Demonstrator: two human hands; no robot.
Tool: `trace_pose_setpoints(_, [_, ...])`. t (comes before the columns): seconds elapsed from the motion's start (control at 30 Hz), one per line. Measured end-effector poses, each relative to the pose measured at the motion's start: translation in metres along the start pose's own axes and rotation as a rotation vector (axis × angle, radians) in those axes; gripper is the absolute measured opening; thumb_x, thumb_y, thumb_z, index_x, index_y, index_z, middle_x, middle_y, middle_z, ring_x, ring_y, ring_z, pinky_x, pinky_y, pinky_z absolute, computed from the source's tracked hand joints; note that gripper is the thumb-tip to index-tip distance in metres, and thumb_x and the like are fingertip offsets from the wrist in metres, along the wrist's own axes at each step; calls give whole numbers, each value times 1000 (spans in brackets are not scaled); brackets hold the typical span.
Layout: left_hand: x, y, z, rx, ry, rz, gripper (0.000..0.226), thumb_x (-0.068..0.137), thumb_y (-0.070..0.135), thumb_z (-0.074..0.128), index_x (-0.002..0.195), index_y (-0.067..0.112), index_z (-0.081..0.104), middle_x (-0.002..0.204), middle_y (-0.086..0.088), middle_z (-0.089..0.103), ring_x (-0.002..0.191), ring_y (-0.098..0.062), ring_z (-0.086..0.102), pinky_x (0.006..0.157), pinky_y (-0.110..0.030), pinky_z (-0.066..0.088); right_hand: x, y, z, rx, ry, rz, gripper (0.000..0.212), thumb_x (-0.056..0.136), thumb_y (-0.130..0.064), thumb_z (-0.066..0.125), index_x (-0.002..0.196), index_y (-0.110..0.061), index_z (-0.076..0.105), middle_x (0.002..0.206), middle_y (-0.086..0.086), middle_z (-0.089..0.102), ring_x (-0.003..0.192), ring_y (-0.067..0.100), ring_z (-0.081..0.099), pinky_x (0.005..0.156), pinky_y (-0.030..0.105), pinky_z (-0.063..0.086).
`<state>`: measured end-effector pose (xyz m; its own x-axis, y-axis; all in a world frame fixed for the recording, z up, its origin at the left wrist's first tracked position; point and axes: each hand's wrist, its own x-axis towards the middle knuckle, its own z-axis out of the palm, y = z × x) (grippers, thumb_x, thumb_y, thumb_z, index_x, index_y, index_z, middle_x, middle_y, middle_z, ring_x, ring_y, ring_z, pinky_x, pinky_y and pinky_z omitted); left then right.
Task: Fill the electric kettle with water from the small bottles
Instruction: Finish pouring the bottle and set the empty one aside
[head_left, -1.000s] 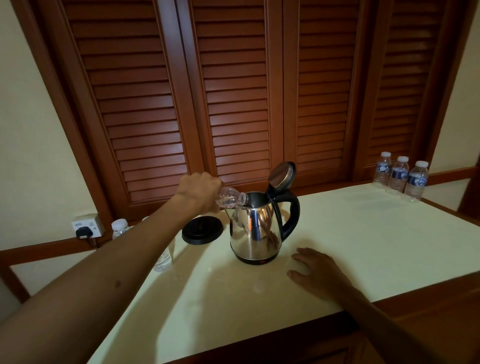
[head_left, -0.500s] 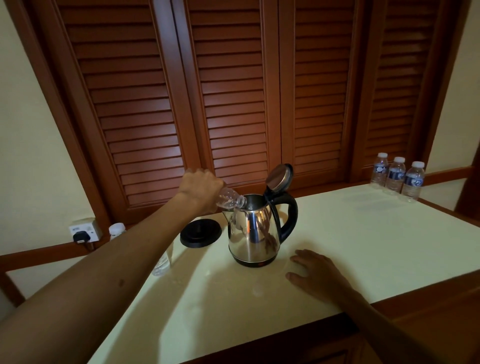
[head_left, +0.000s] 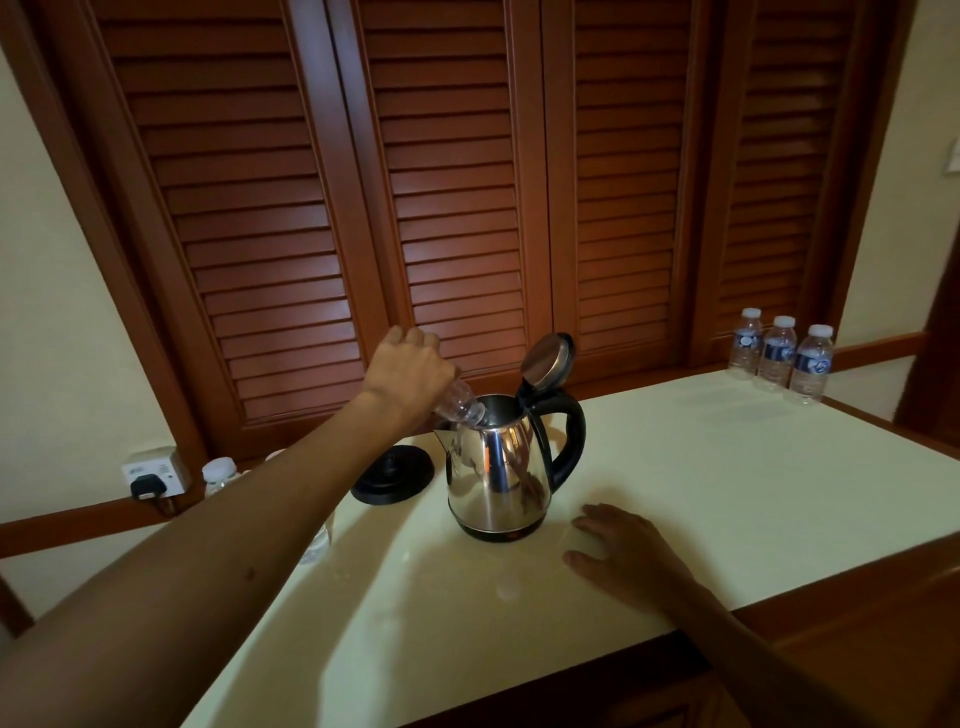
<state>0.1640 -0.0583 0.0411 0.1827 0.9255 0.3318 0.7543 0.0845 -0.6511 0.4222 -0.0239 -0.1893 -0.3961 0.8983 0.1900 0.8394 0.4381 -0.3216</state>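
Bottle seemingly within left fingers

Both forearms are bare, with no sleeves in sight. The left hand and right hand wear nothing. A small dark mark sits on the left forearm.

The three bottles carry blue labels too small to read.

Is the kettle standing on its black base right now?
No. The kettle stands directly on the counter, while the black base lies empty beside it, toward the wall socket.
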Motion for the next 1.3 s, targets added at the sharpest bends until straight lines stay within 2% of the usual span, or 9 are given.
trace_pose_setpoints(0.23, [6, 1, 7, 23, 82, 15, 35, 101, 39, 51, 129, 21, 60, 129, -12, 56, 124, -30, 51, 113, -47, 33, -3, -3, -3, 14, 14, -1, 68, 82, -67, 43, 139, -31, 46, 151, -11, 35, 141, 8, 25, 116, 33, 21])
trace_pose_setpoints(0.53, [-11, -7, 7, -111, -20, -27, 61, 90, 36, 67, 145, 38, 41, 129, -9, 52, 121, -28, 50, 102, -40, 41, -2, -4, -3, 11, 14, 14, 68, 82, -68, 43, 138, -31, 46, 151, -12, 35, 140, 8, 27, 115, 32, 21])
trace_pose_setpoints(0.67, [-25, -10, 22, -389, -96, -140, 54, 86, 39, 71, 136, 37, 49, 111, -4, 59, 96, -24, 61, 78, -35, 53, -2, -4, -3, 10, 13, 15, 67, 82, -68, 44, 138, -31, 46, 151, -12, 35, 140, 8, 27, 115, 32, 20])
trace_pose_setpoints(0.8, [-44, -9, 51, -671, -92, -262, 49, 75, 36, 76, 120, 42, 58, 96, 1, 67, 86, -25, 65, 68, -35, 55, -2, -4, -2, 8, 24, 3, 66, 82, -68, 46, 137, -31, 47, 150, -12, 37, 139, 7, 28, 114, 31, 20])
trace_pose_setpoints(0.87, [-56, -2, 63, -824, -69, -334, 52, 73, 36, 77, 119, 48, 57, 94, 2, 69, 87, -25, 67, 69, -35, 56, -2, -4, -3, 13, 24, 5, 66, 82, -68, 46, 137, -31, 47, 150, -13, 37, 140, 7, 27, 114, 30, 20])
trace_pose_setpoints(1.0, [-84, 22, 87, -1182, 23, -448, 56, 64, 38, 82, 118, 41, 67, 91, 11, 74, 81, -10, 68, 71, -28, 55, -3, -5, -3, 39, 13, 10, 64, 83, -65, 49, 137, -31, 47, 150, -12, 37, 139, 7, 28, 115, 31, 20])
trace_pose_setpoints(1.07, [-99, 36, 97, -1394, 20, -501, 62, 63, 29, 88, 121, 33, 68, 97, 14, 73, 82, 2, 66, 76, -16, 53, -3, -6, -5, 41, 14, 7, 62, 84, -62, 51, 137, -30, 48, 149, -11, 38, 138, 8, 30, 115, 32, 21])
trace_pose_setpoints(1.17, [-124, 61, 110, -1600, -25, -594, 75, 67, 19, 90, 135, 24, 60, 119, 4, 66, 102, -10, 64, 82, -20, 52, -6, -8, -7, 38, 36, -8, 60, 85, -58, 54, 136, -27, 49, 146, -8, 42, 135, 10, 35, 114, 31, 24])
trace_pose_setpoints(1.3, [-153, 89, 116, -1832, -41, -714, 71, 72, 19, 87, 134, 32, 54, 127, 5, 60, 113, -14, 58, 84, -22, 51, -11, -9, -7, -26, 40, -63, 57, 88, -56, 50, 136, -25, 48, 143, -7, 47, 129, 13, 43, 108, 31, 32])
